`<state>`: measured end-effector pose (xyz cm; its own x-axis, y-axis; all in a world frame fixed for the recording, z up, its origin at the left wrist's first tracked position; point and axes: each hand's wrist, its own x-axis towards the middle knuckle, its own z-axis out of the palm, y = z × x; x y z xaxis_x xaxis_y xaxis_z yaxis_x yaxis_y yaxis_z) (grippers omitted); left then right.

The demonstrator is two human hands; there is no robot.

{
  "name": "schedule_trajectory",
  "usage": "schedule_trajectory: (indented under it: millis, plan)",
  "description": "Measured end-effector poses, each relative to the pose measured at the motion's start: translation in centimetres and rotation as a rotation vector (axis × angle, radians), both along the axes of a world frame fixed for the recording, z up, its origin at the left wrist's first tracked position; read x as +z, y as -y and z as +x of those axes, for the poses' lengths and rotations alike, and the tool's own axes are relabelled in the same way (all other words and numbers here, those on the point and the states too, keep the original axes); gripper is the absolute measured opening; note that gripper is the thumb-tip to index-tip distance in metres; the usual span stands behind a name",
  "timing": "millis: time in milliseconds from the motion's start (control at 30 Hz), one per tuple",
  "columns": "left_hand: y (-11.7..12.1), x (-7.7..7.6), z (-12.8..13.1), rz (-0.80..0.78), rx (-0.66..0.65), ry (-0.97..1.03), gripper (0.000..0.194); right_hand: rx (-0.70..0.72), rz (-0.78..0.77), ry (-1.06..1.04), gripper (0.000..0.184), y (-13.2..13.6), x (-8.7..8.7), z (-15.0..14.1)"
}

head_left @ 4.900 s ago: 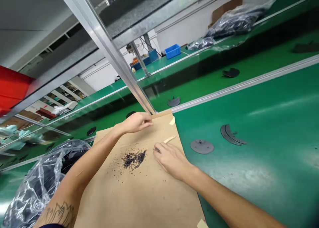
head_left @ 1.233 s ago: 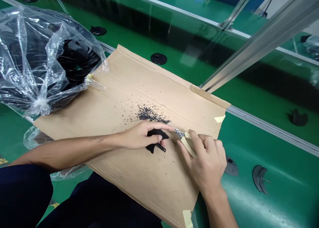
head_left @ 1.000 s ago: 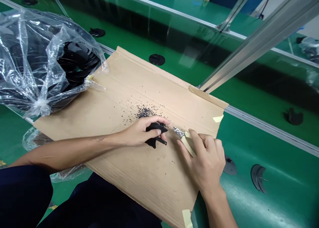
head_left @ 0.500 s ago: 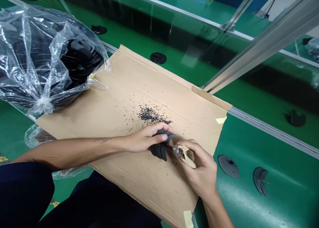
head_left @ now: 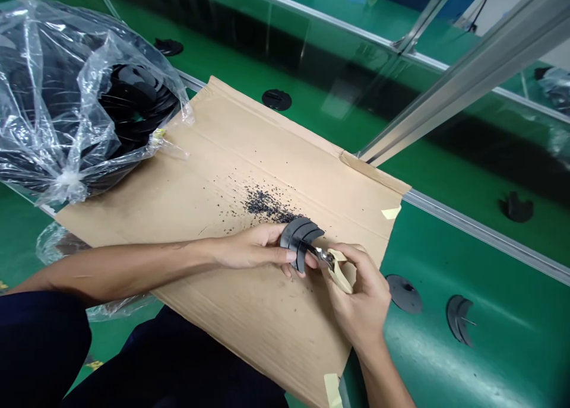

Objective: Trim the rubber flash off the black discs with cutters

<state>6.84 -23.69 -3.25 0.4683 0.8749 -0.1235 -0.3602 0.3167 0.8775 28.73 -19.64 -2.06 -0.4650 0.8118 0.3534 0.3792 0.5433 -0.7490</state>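
My left hand (head_left: 260, 247) grips a curved black plastic part (head_left: 296, 237) by its left side, thumb in front and fingers behind. The part is a crescent with ridges and a thin stem on its inner side. My right hand (head_left: 358, 292) is closed round the pale yellow handles of small nippers (head_left: 341, 271). Their metal jaws meet the stem; whether they are closed through it I cannot tell. Both hands are over a brown cardboard sheet (head_left: 249, 325). Just beyond the part lies a scatter of small black trimmings (head_left: 265, 205).
A clear plastic bag (head_left: 80, 99) of black parts stands at the left. A round grey disc (head_left: 404, 293) and another crescent part (head_left: 459, 319) lie on the green table at the right. More black parts (head_left: 276, 99) lie beyond the sheet. A metal post (head_left: 445, 87) rises behind.
Earlier my left hand was empty and the view was higher. Lately the black part has been turned so its ridged face shows, and the nippers have come from apart to its stem.
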Motion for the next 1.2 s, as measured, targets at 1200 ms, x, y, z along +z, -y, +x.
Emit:
schedule_trajectory:
  millis: [1200]
  plan:
    - [0.5, -0.6, -0.1, 1.000, 0.448, -1.281, 0.046, -0.019, 0.413, 0.445, 0.030, 0.0, -0.3, -0.3]
